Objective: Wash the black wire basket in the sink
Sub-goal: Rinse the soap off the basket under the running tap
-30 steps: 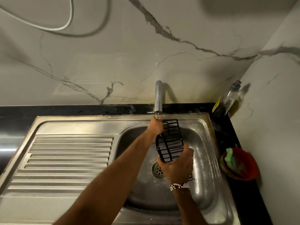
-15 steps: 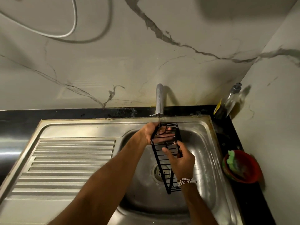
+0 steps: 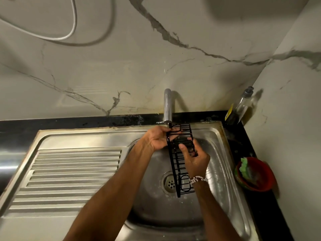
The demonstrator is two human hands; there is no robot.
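Observation:
The black wire basket [image 3: 178,168] is long and narrow and hangs lengthwise over the steel sink bowl [image 3: 218,153], its far end right under the tap [image 3: 167,106]. My left hand [image 3: 159,139] grips the basket's far end from the left. My right hand [image 3: 195,158], with a white bead bracelet at the wrist, holds the basket's middle, thumb across the wires. The basket's near end hovers above the drain [image 3: 171,183]. Whether water runs from the tap I cannot tell.
A ribbed steel draining board [image 3: 69,174] lies left of the bowl. On the black counter to the right stand a red bowl [image 3: 258,178] holding a green sponge [image 3: 244,166] and a clear soap bottle [image 3: 240,106] in the corner. Marble walls rise behind and to the right.
The basket was turned from a bunched, end-on position to lying lengthwise under the tap. My left hand moved from the tap onto the basket's far end; my right hand shifted up its side.

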